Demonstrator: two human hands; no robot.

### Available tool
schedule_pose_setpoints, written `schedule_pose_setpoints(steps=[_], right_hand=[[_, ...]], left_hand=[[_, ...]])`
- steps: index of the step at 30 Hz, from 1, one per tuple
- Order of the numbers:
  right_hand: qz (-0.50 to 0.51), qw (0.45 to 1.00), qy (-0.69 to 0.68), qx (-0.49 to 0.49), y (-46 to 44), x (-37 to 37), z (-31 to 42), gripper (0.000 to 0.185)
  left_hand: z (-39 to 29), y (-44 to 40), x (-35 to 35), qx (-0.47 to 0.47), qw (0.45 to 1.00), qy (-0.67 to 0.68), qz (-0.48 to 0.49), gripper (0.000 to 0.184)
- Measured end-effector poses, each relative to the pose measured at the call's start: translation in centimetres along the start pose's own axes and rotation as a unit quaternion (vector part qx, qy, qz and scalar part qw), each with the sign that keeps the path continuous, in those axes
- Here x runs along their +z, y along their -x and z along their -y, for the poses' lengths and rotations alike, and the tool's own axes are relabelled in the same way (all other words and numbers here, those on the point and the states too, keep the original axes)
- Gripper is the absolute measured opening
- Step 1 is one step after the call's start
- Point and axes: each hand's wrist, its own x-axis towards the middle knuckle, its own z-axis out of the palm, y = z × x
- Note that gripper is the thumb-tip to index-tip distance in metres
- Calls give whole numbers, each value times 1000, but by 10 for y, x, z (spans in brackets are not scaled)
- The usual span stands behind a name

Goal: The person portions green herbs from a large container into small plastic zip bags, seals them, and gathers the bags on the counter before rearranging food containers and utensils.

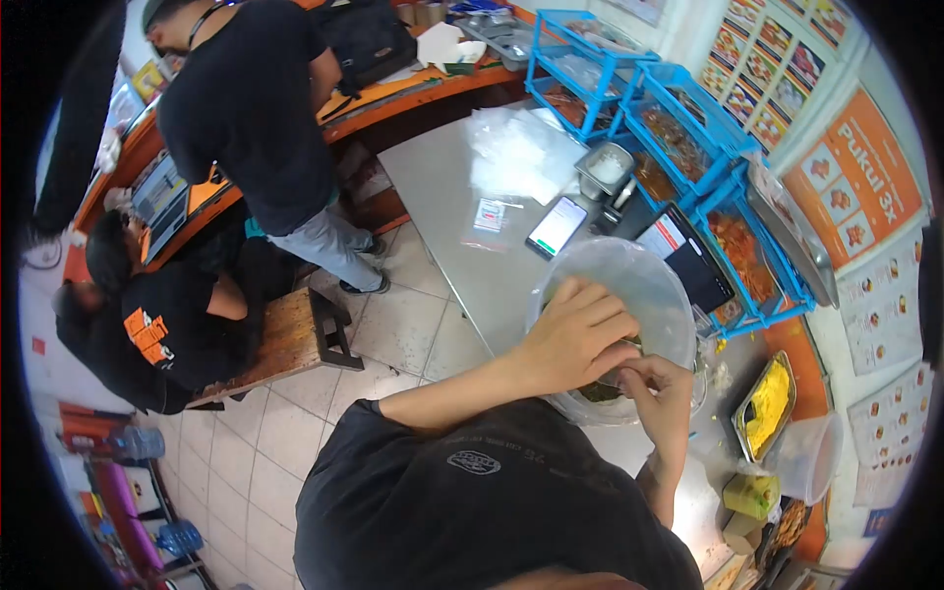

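Note:
A large clear plastic tub (678,295) stands at the near end of the metal table, with dark green contents (598,392) partly visible at its bottom. Over its mouth, my left hand (587,329) has its fingers curled down and together. My right hand (657,382) is beside it at the near right of the rim, thumb and forefinger pinched. The fingertips of both hands meet around something small and thin that I cannot make out. My left hand hides part of the tub's inside.
Beyond the tub are a phone (557,227), a tablet (685,258), a metal container (605,169) and plastic bags (516,152). Blue racks (703,147) line the wall. At right sits a tray of yellow food (769,408). Two people (246,118) (157,305) are at left.

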Motion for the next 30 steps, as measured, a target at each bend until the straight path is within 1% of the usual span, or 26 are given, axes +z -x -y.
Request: schedule_pose_setpoints(steps=[1, 3, 4, 6, 7, 8, 10, 11, 12, 14, 15, 17, 18, 19, 20, 22, 23, 24, 26, 27, 29, 30], right_hand=[[-20, 999, -25, 19, 0, 1, 0, 1], [-9, 1000, -17, 25, 2, 1, 3, 1], [-4, 1000, -13, 28, 4, 0, 5, 2], [16, 1000, 26, 1, 6, 2, 6, 4], [20, 999, 46, -19, 6, 5, 7, 4], [25, 997, 65, -40, 6, 9, 8, 5], [19, 999, 34, 5, 8, 13, 14, 5], [17, 999, 29, 21, 9, 13, 13, 5], [16, 999, 25, 38, 11, 13, 12, 5], [9, 999, -22, 26, 11, 14, 11, 4], [8, 999, -46, 20, 11, 15, 11, 4], [-6, 1000, 2, -8, 10, 19, 10, 4], [-16, 999, 26, -22, 9, 20, 11, 5], [1, 994, 83, -70, 7, 19, 12, 10], [47, 996, 54, -52, 7, 16, 15, 13], [138, 990, -3, -15, 10, 4, 21, 18], [185, 978, -92, 0, 12, -2, 21, 18], [134, 989, -31, -48, 10, 2, 20, 17], [27, 986, 88, -138, 9, 12, 14, 14], [-73, 973, 177, -127, 4, 16, 18, 13], [-84, 967, 202, -131, 2, 16, 14, 14], [-89, 964, 214, -133, 1, 14, 13, 15]], left_hand=[[-2, 1, -6, -22, 999, 16, 25, 21], [-8, 7, -15, -69, 993, 53, 77, 29], [-9, 11, -13, -80, 991, 50, 95, 33], [-12, 18, -1, -101, 985, 44, 131, 41], [-14, 18, -3, -146, 967, 59, 200, 46], [-15, 19, -3, -163, 961, 78, 210, 46], [-13, 23, -2, -196, 947, 119, 226, 46], [-12, 23, -3, -197, 940, 129, 245, 37], [-8, 26, -2, -171, 946, 147, 234, 34], [2, 31, 1, -119, 954, 180, 210, 27], [2, 32, 2, -89, 966, 141, 196, 25], [1, 35, 4, -31, 983, 60, 171, 20], [0, 34, 0, -28, 983, 41, 177, 20], [-3, 31, -4, -23, 982, 24, 184, 19], [-6, 28, -8, -18, 981, 7, 191, 19], [-10, 16, -29, -58, 946, 185, 259, 18], [-11, 13, -36, -78, 914, 273, 289, 18], [-11, 15, -34, -62, 941, 199, 265, 19], [-12, 23, -25, -29, 974, 50, 218, 20], [-14, 20, -25, -75, 962, 0, 261, 19], [-18, 10, -29, -164, 922, -103, 336, 23], [-19, 11, -29, -110, 962, -94, 231, 30]])
